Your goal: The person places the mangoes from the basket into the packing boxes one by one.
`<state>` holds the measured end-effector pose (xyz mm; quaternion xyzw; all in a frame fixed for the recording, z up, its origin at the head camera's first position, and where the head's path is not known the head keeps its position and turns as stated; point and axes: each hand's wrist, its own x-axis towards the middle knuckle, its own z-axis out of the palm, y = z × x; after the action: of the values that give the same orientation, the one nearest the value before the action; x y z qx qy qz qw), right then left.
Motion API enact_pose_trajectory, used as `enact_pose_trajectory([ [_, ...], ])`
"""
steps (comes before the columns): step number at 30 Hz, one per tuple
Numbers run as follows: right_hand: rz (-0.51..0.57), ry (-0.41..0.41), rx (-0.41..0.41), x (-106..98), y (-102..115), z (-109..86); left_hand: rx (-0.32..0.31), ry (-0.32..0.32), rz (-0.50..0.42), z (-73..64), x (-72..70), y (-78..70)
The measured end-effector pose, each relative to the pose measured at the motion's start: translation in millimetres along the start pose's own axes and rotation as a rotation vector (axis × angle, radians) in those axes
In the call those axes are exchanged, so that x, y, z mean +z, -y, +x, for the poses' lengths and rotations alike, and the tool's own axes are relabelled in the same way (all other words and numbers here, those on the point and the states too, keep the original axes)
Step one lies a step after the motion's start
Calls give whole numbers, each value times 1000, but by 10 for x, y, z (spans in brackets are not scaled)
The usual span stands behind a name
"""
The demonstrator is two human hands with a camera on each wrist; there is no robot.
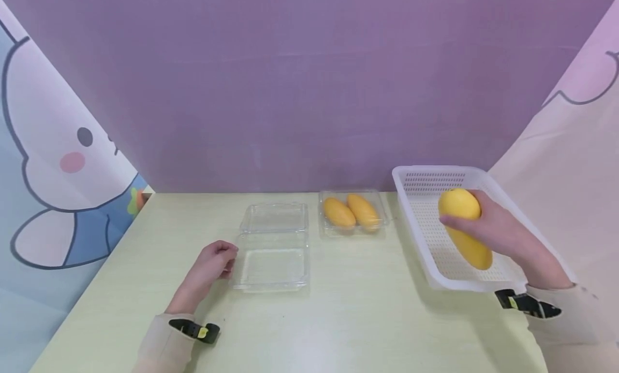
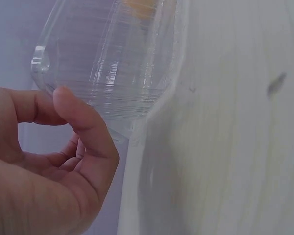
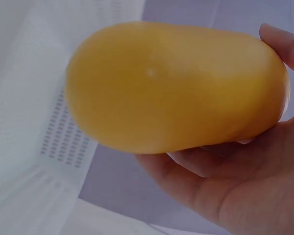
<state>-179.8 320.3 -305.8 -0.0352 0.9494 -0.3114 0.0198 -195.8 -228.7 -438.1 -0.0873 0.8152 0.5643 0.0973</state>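
Observation:
My right hand [image 1: 498, 222] grips a yellow mango [image 1: 470, 249] above the white basket [image 1: 411, 222], thumb across its near side. In the right wrist view the mango [image 3: 176, 88] fills much of the picture, with fingers curled under it and round one end. On the left, a transparent plastic clamshell box [image 1: 273, 263] lies with its lid folded back. My left hand [image 1: 210, 265] is at that box's left edge. Thumb and forefinger of the left hand [image 2: 54, 161] pinch its rim in the left wrist view.
A second transparent box [image 1: 325, 230] holding two mangoes [image 1: 339, 213] stands at the back middle of the pale table [image 1: 348, 319], left of the perforated basket. A purple backdrop [image 1: 309, 93] rises behind the table, with patterned cloth [image 1: 58, 201] to the left.

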Motion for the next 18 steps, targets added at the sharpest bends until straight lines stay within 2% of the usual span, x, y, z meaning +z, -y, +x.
enact_pose_trajectory([
  [11,-10,-29,-1,35,406,-165,7,6,-7,1,10,-1],
  [18,52,-58,-48,115,597,-257,11,8,-23,8,16,0],
])
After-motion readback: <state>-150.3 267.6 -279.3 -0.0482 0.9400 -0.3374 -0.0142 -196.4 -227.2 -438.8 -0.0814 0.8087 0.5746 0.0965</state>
